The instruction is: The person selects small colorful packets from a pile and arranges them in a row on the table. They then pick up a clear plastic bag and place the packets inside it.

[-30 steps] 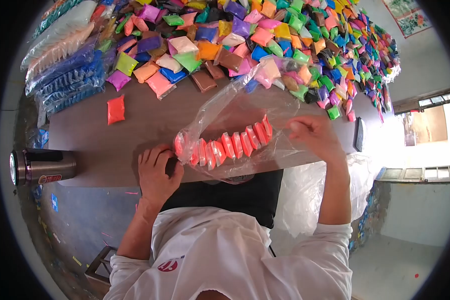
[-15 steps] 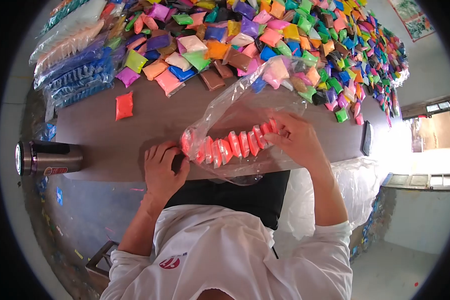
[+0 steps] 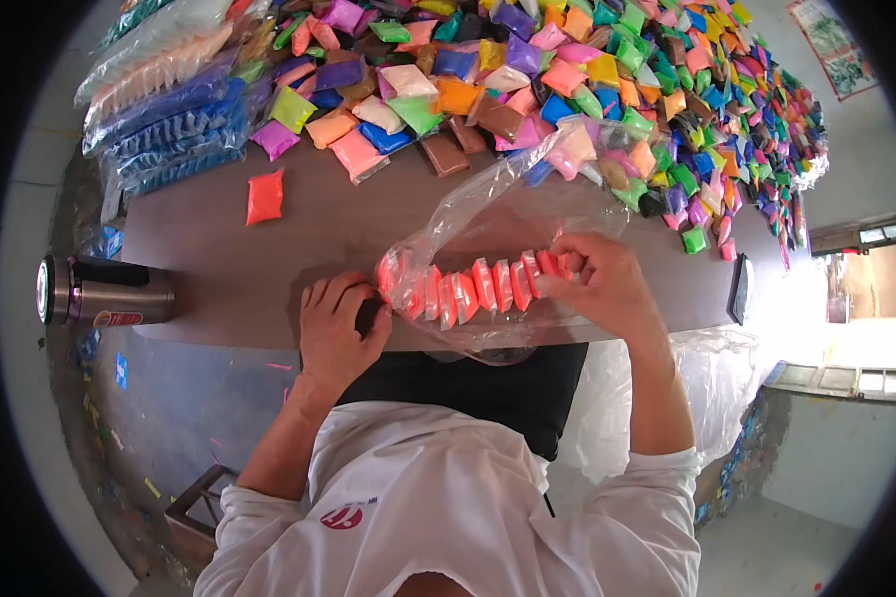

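Note:
A row of coral-red packets [image 3: 465, 295] stands on edge, one against another, inside a clear plastic bag [image 3: 465, 212] on the table in front of me. My left hand [image 3: 340, 323] is at the left end of the row, thumb and forefinger closed on the bag there. At the right end, my right hand [image 3: 599, 284] has its fingers curled and pinched on the last red packet, partly hidden by the fingers. The loose upper part of the bag rises behind the row.
Behind lies a large heap of colourful packets [image 3: 458, 95]. Bagged stacks of packets [image 3: 174, 129] are at the far left. A lone red packet [image 3: 265, 197], a steel flask [image 3: 110, 292] and a dark flat object [image 3: 738, 289] also rest on the brown table [image 3: 209, 239].
The whole view has shifted slightly, moving the scene to the right. My right hand's fingers have curled in more around the row's right end. My left hand stays at the left end.

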The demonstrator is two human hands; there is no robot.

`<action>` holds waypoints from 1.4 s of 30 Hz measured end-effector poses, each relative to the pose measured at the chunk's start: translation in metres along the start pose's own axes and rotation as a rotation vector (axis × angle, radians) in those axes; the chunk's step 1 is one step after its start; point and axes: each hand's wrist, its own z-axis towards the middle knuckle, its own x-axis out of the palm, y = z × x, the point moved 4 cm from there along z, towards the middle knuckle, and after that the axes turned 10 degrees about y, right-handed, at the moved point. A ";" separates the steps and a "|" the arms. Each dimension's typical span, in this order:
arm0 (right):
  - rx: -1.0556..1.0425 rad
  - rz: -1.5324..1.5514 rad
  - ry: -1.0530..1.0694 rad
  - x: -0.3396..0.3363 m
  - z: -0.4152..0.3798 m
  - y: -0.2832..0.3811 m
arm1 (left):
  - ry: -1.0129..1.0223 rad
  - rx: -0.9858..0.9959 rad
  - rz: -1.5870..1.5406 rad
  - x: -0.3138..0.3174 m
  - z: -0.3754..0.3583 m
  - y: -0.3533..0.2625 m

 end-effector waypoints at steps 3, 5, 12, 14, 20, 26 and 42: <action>0.090 -0.208 0.039 0.008 0.002 0.014 | -0.021 -0.003 -0.004 -0.003 0.003 -0.005; 0.135 -0.189 0.047 0.008 0.003 0.014 | -0.023 -0.007 -0.004 -0.003 0.002 -0.004; 0.030 -0.151 -0.014 0.019 0.012 0.038 | -0.004 -0.004 -0.020 -0.001 -0.001 0.001; 0.058 -0.197 0.037 0.025 0.015 0.037 | -0.003 0.000 -0.025 -0.001 0.000 0.000; 0.017 -0.111 0.046 0.030 0.018 0.060 | -0.022 -0.012 -0.034 0.000 -0.001 0.001; -0.113 -0.234 0.089 0.055 0.026 0.069 | -0.022 -0.003 -0.030 -0.001 0.000 0.001; -0.073 0.197 -0.153 0.014 0.011 0.060 | -0.036 0.005 -0.040 0.000 0.000 0.001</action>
